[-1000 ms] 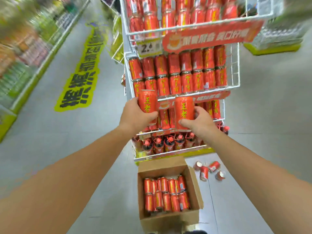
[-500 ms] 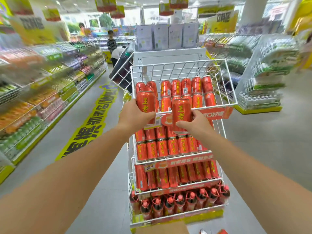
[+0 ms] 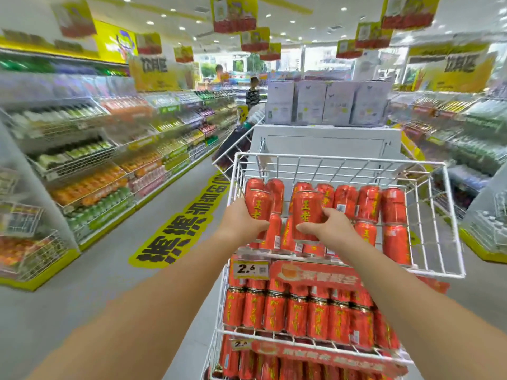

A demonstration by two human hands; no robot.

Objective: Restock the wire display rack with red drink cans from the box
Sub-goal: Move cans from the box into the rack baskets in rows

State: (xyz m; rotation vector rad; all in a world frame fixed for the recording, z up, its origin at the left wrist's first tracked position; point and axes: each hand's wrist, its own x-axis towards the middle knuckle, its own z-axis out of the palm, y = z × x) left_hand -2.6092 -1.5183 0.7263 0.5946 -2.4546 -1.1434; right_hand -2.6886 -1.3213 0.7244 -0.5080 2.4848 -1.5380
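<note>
Okay, both hands up at the top basket of the white wire display rack (image 3: 343, 158). The left hand (image 3: 241, 224) grips one red drink can with yellow lettering (image 3: 258, 205), upright at the basket's left side. The right hand (image 3: 327, 227) clutches a second red can (image 3: 306, 212) just beside it, in front of the stocked cans (image 3: 369, 204). More fill the tiers below.

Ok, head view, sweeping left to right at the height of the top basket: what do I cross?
Store shelving → yellow floor sticker → left hand → left can in its grip → right can, held by the right hand → stocked cans → basket's right wire wall.
</note>
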